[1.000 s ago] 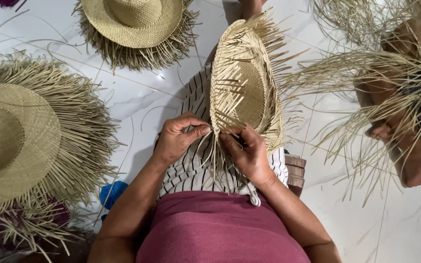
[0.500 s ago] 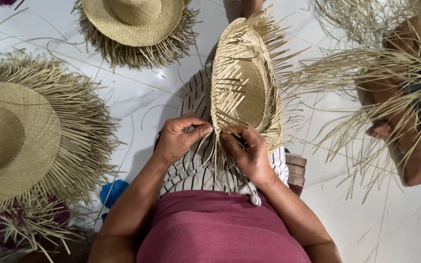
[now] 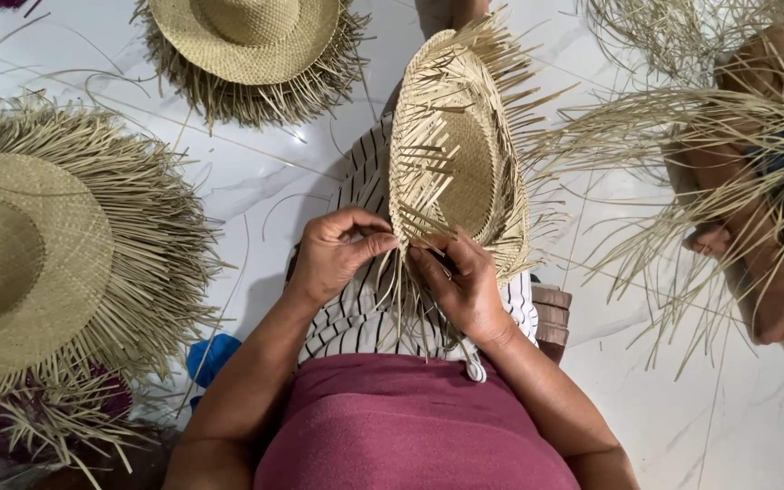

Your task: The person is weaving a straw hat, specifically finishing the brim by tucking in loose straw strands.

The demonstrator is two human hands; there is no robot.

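Note:
A half-woven straw hat (image 3: 454,145) stands on edge on my lap, its hollow facing me and loose straw ends sticking out all round its brim. My left hand (image 3: 338,254) pinches straw strands at the near edge of the brim between thumb and fingers. My right hand (image 3: 457,281) grips the neighbouring strands of the same brim edge, fingers curled. The two hands almost touch. My lap is covered by a black-and-white striped cloth (image 3: 360,318) and a maroon garment (image 3: 410,426).
Two straw hats with fringed brims lie on the white marble floor (image 3: 238,191): a large hat (image 3: 38,254) at left and another hat (image 3: 251,45) at top. Another person's legs (image 3: 755,227) with loose straw across them are at right. A blue object (image 3: 210,356) lies by my left elbow.
My fingers have shifted slightly on the straw strands at the brim; the hat and everything else stay in place.

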